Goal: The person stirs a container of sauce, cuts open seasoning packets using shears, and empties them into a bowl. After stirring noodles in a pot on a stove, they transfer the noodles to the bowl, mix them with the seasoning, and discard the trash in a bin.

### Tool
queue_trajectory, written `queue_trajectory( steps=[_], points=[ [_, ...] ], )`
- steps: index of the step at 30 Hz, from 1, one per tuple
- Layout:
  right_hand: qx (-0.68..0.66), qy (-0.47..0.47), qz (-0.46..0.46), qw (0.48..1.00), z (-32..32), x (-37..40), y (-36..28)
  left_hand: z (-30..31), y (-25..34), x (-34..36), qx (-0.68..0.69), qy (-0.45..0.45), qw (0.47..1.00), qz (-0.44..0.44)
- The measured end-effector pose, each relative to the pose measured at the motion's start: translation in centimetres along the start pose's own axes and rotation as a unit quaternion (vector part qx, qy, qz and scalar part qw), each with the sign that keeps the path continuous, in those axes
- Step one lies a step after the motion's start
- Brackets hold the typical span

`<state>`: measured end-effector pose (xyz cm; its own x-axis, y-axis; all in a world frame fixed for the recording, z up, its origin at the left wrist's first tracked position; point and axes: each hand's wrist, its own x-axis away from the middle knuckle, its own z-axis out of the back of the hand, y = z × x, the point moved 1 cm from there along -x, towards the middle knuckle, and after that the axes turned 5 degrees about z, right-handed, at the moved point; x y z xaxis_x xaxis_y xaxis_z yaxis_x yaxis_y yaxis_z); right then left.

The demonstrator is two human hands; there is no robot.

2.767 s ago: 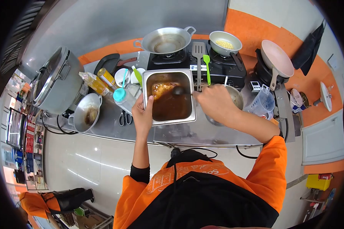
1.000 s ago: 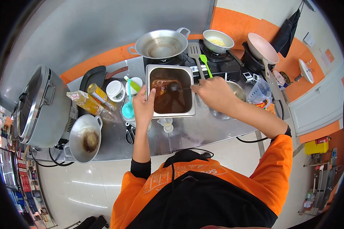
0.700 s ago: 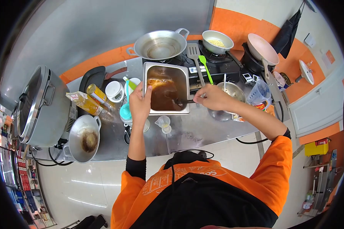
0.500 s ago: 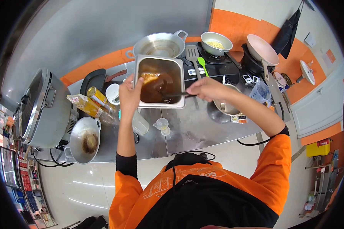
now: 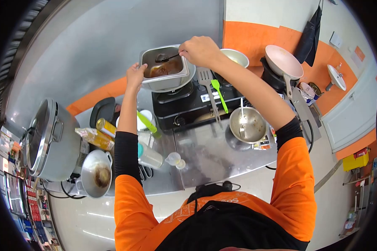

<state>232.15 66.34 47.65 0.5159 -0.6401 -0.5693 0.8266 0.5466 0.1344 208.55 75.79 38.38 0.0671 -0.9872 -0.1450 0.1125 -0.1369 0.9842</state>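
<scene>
My left hand (image 5: pixel 135 76) grips the left rim of a rectangular metal container (image 5: pixel 165 78), its thumb over the edge. Brown liquid (image 5: pixel 160 70) lies inside. The container is tilted and hangs over a wide metal wok (image 5: pixel 191 74) on the black stove. Closed around the handle of a dark ladle (image 5: pixel 162 57), my right hand (image 5: pixel 199 51) is above the container's right rim. The ladle's bowl is inside, over the liquid. Much of the wok is hidden beneath the container.
A slotted spatula (image 5: pixel 206 79) and green brush (image 5: pixel 216 85) lie on the stove. Right of them are a metal bowl (image 5: pixel 257 121) with a fork and a pink pan (image 5: pixel 284 62). A large pot (image 5: pixel 67 142), small wok (image 5: pixel 87 178), bottles and capped jar (image 5: pixel 151 157) stand left.
Both hands have moved forward with the container and ladle, from over the counter's near side to over the wok. The ladle has come up out of the liquid.
</scene>
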Motion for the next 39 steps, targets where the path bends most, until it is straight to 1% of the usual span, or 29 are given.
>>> queue_trajectory(
  steps=[2, 4, 5, 7, 8, 11, 13, 17, 20, 23, 26, 29, 32, 33, 35, 38, 39],
  points=[
    [0.001, 0.002, -0.019, 1.0, -1.6, -0.9, 1.6, -1.2, -1.5, -2.2, -0.011, 0.06, 0.998, 0.009],
    [0.001, 0.004, -0.035, 0.999, -3.6, -1.6, 3.2, -2.1, -3.9, -4.8, -0.05, 0.082, 0.995, 0.008],
    [0.0, 0.002, -0.044, 0.999, -4.7, -1.8, 4.0, -2.3, -5.5, -6.3, -0.071, 0.093, 0.993, 0.009],
    [-0.004, -0.002, -0.064, 0.998, -6.8, -2.1, 5.4, -2.8, -10.7, -10.4, -0.068, 0.125, 0.99, 0.017],
    [-0.015, -0.004, -0.069, 0.997, -7.8, -2.0, 5.9, -3.3, -10.8, -10.6, -0.067, 0.141, 0.987, 0.022],
    [-0.032, -0.009, -0.09, 0.995, -10.5, -1.7, 7.1, -4.2, -11.3, -9.8, -0.016, 0.116, 0.986, 0.116],
    [-0.043, -0.01, -0.1, 0.994, -12.0, -1.3, 7.6, -4.8, -11.3, -9.6, -0.038, 0.107, 0.986, 0.122],
    [-0.058, -0.027, -0.112, 0.992, -14.0, -0.8, 7.9, -4.7, -13.9, -11.2, -0.079, 0.099, 0.985, 0.115],
    [-0.068, -0.04, -0.114, 0.99, -15.0, -0.6, 8.2, -4.8, -15.7, -12.4, -0.135, 0.119, 0.981, 0.075],
    [-0.08, -0.024, -0.112, 0.99, -15.6, -0.4, 8.2, -5.2, -11.9, -9.6, -0.1, 0.082, 0.979, 0.155],
    [-0.072, -0.008, -0.093, 0.993, -16.1, -0.1, 8.0, -5.1, -11.5, -9.3, -0.164, 0.081, 0.971, 0.153],
    [-0.07, -0.035, -0.091, 0.993, -16.6, -0.2, 7.4, -4.2, -11.2, -10.2, -0.357, 0.035, 0.921, 0.151],
    [-0.088, -0.052, -0.103, 0.989, -17.1, -0.2, 6.2, -4.1, -10.4, -9.8, -0.535, 0.034, 0.837, 0.107],
    [-0.126, -0.059, -0.124, 0.982, -17.3, -0.2, 5.7, -4.5, -9.6, -9.2, -0.563, 0.042, 0.82, 0.093],
    [-0.144, 0.007, -0.093, 0.985, -17.6, 0.2, 4.9, -4.9, -8.2, -7.7, -0.617, 0.058, 0.782, 0.064],
    [-0.072, 0.095, -0.073, 0.99, -14.3, 1.8, 3.3, -5.1, -7.5, -7.2, -0.642, 0.045, 0.764, 0.036],
    [-0.101, 0.11, -0.081, 0.985, -12.6, 3.1, 2.9, -4.8, -8.3, -7.8, -0.639, 0.05, 0.767, 0.009]
  ],
)
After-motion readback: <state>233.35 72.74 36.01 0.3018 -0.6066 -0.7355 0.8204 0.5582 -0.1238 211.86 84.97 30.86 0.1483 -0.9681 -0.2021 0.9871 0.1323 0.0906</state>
